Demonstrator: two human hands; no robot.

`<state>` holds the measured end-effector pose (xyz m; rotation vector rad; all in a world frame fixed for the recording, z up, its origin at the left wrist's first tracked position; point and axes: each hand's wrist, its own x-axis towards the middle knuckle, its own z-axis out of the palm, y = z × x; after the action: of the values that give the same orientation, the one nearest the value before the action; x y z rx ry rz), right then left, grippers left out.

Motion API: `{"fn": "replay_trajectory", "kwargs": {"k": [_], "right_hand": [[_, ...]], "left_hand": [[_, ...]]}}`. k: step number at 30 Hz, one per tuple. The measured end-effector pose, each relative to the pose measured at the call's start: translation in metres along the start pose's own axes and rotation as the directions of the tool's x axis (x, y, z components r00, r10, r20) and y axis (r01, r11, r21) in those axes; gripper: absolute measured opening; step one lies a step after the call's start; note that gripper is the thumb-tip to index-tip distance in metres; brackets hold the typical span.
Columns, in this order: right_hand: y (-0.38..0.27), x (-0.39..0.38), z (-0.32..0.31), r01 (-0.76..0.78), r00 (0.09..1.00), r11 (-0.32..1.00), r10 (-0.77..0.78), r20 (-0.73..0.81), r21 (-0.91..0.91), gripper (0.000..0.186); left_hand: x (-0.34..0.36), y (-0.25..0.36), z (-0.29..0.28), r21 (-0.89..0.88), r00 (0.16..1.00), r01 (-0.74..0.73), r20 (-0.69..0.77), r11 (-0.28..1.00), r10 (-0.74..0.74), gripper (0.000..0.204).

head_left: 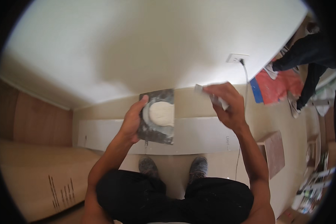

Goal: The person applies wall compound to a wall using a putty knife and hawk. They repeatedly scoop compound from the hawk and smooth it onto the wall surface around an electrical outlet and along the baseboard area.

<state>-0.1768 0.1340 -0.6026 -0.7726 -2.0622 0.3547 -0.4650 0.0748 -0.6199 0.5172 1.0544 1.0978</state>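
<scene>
My left hand (134, 119) grips a dark, smeared square board (149, 136) with a round mound of white paste (161, 113) on it. My right hand (227, 104) is raised to the right of the board, closed on a small light-grey scraper (199, 89), blurred by motion and apart from the paste. Both hands are in front of the white wall (138, 41), above a long white panel (198, 134) lying along its foot.
A socket (233, 58) has a plugged-in cable. Another person's dark-trousered legs (298, 56) are by a red and blue sheet (278, 87) at right. A wooden box (272, 153) lies right of me; a large brown cardboard sheet (30, 171) and wooden boards (37, 119) are at left.
</scene>
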Motion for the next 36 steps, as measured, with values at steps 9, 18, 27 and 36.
{"fn": "replay_trajectory", "kwargs": {"k": [9, 18, 27, 36], "right_hand": [[-0.021, -0.003, 0.033, 0.375, 0.843, 0.927, -0.345, 0.412, 0.008, 0.033], [-0.023, -0.009, 0.064, 0.35, 0.836, 0.935, -0.336, 0.433, 0.051, 0.033], [0.001, -0.02, 0.058, 0.168, 0.896, 0.984, -0.175, 0.409, 0.052, 0.042], [-0.047, -0.026, 0.119, 0.031, 0.996, 0.979, -0.047, 0.075, 0.2, 0.06]], "left_hand": [[-0.011, -0.012, -0.015, 0.094, 0.998, -0.062, -0.007, 0.994, 0.063, 0.04], [-0.005, -0.025, -0.03, 0.247, 0.994, -0.106, -0.007, 0.963, 0.112, 0.04], [-0.007, -0.026, -0.054, 0.089, 0.958, -0.222, -0.163, 0.971, 0.234, 0.042], [0.002, -0.053, -0.038, -0.352, 0.981, -0.135, -0.177, 0.926, 0.076, 0.041]]}}
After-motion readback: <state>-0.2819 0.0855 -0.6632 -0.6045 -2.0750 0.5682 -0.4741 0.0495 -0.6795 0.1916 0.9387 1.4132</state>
